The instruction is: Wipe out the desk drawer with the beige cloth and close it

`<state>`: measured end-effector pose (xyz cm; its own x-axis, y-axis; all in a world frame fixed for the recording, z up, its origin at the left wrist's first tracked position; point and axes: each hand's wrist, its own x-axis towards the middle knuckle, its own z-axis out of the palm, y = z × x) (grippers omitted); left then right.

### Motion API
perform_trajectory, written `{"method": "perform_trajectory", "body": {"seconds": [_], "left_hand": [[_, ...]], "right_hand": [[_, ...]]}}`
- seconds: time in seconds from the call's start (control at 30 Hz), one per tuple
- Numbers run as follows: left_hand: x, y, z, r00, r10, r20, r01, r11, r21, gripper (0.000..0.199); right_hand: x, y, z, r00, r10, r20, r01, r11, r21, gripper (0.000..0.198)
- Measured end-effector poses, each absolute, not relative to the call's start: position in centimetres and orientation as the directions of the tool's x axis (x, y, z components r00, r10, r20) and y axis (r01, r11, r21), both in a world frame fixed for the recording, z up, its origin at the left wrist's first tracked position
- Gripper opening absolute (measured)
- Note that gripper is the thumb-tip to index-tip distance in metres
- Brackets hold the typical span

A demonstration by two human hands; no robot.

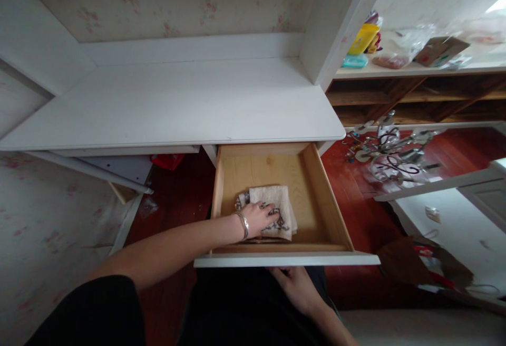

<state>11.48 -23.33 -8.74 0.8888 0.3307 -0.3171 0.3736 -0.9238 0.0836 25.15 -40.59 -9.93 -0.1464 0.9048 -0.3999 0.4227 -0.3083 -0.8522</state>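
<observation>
A white drawer (332, 259) with a pale wooden inside is pulled out from under the desk. Folded beige cloths with a dark pattern (272, 194) lie stacked in it, toward the front left. My left hand (258, 218), with a bracelet on its wrist, rests on top of the stack with its fingers spread over the cloth. Below the drawer front is my right hand (298, 285), close against its lower edge. The drawer front hides the ends of its fingers, so its grip cannot be made out.
The white desk top (169, 103) stretches behind the drawer. On the red floor to the right lies a metal chandelier (399, 151), near a brown paper bag (403, 264). A shelf unit (415, 71) at the far right bears a box, plastic bags and a yellow container.
</observation>
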Motion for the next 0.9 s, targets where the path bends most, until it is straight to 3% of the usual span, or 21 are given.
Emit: {"method": "perform_trajectory", "body": {"seconds": [0.2, 0.4, 0.5, 0.67, 0.9], "left_hand": [[6.5, -23.6, -8.4, 0.827, 0.404, -0.391, 0.450, -0.893, 0.031, 0.088], [5.5, -21.1, -8.9, 0.797, 0.394, -0.457, 0.480, -0.873, 0.085, 0.092], [5.8, -17.9, -9.0, 0.784, 0.397, -0.477, 0.491, -0.867, 0.085, 0.094], [7.3, -12.3, -8.9, 0.711, 0.510, -0.484, 0.602, -0.797, 0.044, 0.097], [12.3, -9.6, -9.6, 0.745, 0.482, -0.462, 0.562, -0.826, 0.045, 0.089]], "right_hand": [[25.1, -40.6, -10.0, -0.141, 0.894, -0.426, 0.389, -0.346, -0.854, 0.050], [25.3, -40.5, -9.6, -0.139, 0.879, -0.455, 0.454, -0.352, -0.819, 0.047], [25.4, -40.3, -9.3, -0.145, 0.863, -0.483, 0.503, -0.356, -0.787, 0.045], [25.6, -40.3, -9.2, -0.150, 0.858, -0.490, 0.523, -0.352, -0.776, 0.044], [25.7, -40.4, -9.6, -0.136, 0.856, -0.498, 0.542, -0.356, -0.761, 0.040]]}}
